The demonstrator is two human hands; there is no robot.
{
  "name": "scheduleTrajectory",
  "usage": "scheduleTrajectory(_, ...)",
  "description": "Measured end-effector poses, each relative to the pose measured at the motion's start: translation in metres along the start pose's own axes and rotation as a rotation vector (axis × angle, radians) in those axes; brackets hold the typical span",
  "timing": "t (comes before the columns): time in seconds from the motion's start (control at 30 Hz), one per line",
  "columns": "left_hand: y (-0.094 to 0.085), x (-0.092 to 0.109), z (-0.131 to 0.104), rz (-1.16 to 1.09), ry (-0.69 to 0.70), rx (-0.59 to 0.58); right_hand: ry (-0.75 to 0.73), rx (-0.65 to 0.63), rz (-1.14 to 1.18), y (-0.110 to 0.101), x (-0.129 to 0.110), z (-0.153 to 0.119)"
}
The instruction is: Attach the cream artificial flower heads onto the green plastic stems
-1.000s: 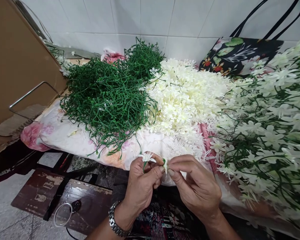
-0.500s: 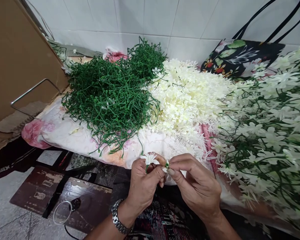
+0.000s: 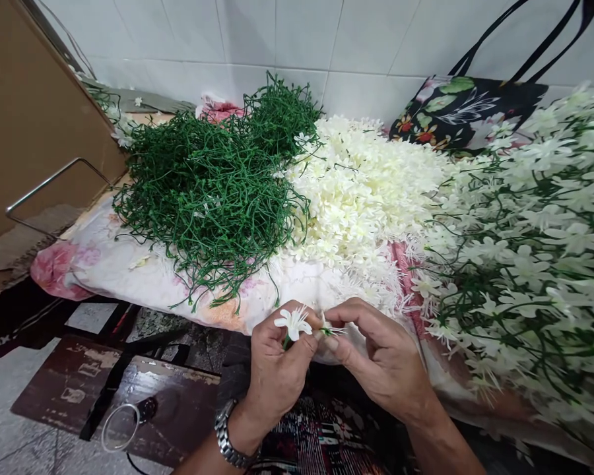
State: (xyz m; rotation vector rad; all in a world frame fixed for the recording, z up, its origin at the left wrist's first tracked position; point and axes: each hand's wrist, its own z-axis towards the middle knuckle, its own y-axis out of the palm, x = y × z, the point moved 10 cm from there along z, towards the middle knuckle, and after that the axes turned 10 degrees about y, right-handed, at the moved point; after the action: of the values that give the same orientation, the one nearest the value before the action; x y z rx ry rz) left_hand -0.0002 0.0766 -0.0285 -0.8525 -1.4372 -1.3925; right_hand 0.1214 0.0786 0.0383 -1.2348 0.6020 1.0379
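My left hand [image 3: 280, 366] is closed in a pinch on a green artificial flower stem, most of it hidden by the fingers. One white flower [image 3: 295, 322] on it shows above the thumb, its petals spread. Against the left fingertips, my right hand [image 3: 383, 359] pinches a second small white flower [image 3: 333, 330], whose thin white stamens point right from a green tip. Beyond both hands lie a heap of bare green stems [image 3: 212, 188] and, right of it, a heap of loose cream-white petals [image 3: 366, 188].
Many stems with white flowers [image 3: 529, 264] fill the right side. A black floral bag [image 3: 468, 112] leans by the tiled wall. At the left stands a cardboard box [image 3: 44, 125] with a metal handle. A flowered cloth [image 3: 143, 284] covers the work surface, above a brown board [image 3: 173, 402].
The small flower between my fingertips has turned, and its stamens now stick out to the right. My hands stay close together; the whole view has shifted slightly.
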Motion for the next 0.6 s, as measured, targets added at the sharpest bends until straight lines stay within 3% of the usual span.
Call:
scheduleTrajectory(0.23, 0.002, -0.004, -0.004, 0.024, -0.032, -0.065, 0.065, 0.028, 0.07, -0.003, 0.004, -0.002)
scheduleTrajectory(0.37, 0.009, 0.004, -0.002, -0.002, 0.044, -0.144, 0.076, 0.013, 0.081, -0.003, 0.004, -0.004)
scheduleTrajectory(0.6, 0.007, 0.023, 0.001, 0.086, 0.198, -0.16, 0.0, 0.024, 0.007, -0.019, -0.012, -0.005)
